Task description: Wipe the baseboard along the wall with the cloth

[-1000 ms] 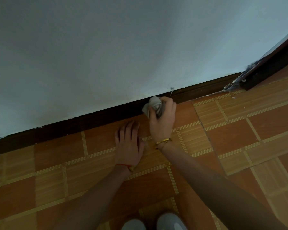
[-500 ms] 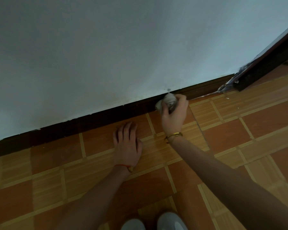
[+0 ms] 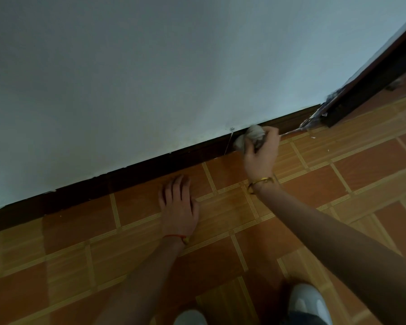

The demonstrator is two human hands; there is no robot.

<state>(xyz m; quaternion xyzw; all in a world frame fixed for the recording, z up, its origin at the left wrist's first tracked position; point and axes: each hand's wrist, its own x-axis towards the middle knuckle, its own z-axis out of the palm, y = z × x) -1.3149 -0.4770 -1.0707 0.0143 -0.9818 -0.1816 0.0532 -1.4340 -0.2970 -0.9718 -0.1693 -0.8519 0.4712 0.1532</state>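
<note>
A dark brown baseboard (image 3: 136,174) runs along the foot of the pale wall, rising from lower left to upper right. My right hand (image 3: 260,156) grips a bunched grey-white cloth (image 3: 252,136) and presses it against the baseboard right of centre. My left hand (image 3: 177,207) lies flat on the floor tiles, fingers spread, a little in front of the baseboard. A thin strand hangs from a mark on the wall just left of the cloth.
The floor is orange-brown tile (image 3: 338,179) with yellow striped bands. A dark door frame (image 3: 370,83) meets the wall at the upper right, with torn grey material at its base. Two white shoe tips (image 3: 307,303) show at the bottom edge.
My right hand has slid the cloth along the baseboard to the right, toward the door frame. My left hand has stayed planted on the floor.
</note>
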